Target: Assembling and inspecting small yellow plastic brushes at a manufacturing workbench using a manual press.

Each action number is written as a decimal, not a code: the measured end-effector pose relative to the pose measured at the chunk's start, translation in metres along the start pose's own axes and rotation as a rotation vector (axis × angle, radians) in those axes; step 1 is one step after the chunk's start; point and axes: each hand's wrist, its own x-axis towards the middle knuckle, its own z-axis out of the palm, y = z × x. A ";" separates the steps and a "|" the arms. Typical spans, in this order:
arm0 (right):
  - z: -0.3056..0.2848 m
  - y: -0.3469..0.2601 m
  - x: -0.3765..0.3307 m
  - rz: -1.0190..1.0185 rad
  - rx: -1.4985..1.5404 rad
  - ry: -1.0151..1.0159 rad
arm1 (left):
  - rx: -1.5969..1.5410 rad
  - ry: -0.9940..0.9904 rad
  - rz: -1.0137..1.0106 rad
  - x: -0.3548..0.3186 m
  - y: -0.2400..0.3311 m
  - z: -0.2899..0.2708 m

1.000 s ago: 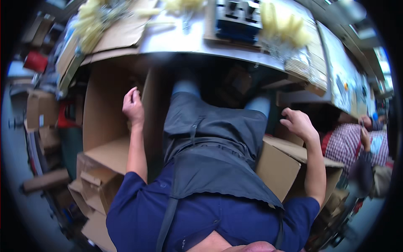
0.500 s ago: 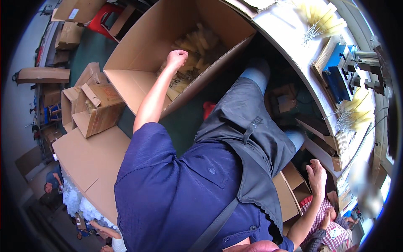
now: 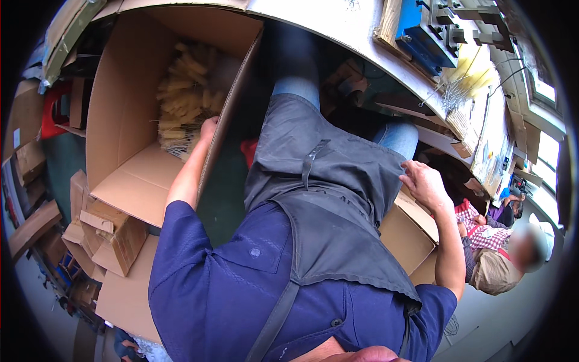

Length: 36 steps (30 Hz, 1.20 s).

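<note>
My left hand (image 3: 208, 129) reaches into a large open cardboard box (image 3: 129, 78) at the left. Its fingers are curled closed against a heap of yellow brushes with thin wire stems (image 3: 188, 90). Whether a brush is in those fingers is hidden. At the right, my right hand (image 3: 426, 184) hangs beside my dark apron (image 3: 338, 160), fingers loosely bent and apart, holding nothing that I can see.
A white worktable (image 3: 338, 27) curves across the top, bearing a blue metal fixture (image 3: 425, 36) and more yellow brushes (image 3: 473, 72). Smaller cartons (image 3: 114, 241) stand at the left. An open carton (image 3: 404, 235) is under my right arm. A co-worker (image 3: 497, 256) sits at the right.
The view has turned, shifting the box leftward in the picture. My left hand has gone from above the brushes down to the heap's near right side. My right hand has come closer to my apron.
</note>
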 end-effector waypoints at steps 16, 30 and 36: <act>0.023 0.012 0.042 -0.132 -0.009 -0.079 | 0.397 0.202 -0.140 -0.079 0.101 0.070; 0.041 0.037 0.048 -0.154 0.009 -0.128 | 0.342 0.191 -0.066 -0.079 0.094 0.085; -0.014 -0.008 0.087 -0.310 0.027 0.162 | 0.279 0.116 -0.050 -0.077 0.078 0.087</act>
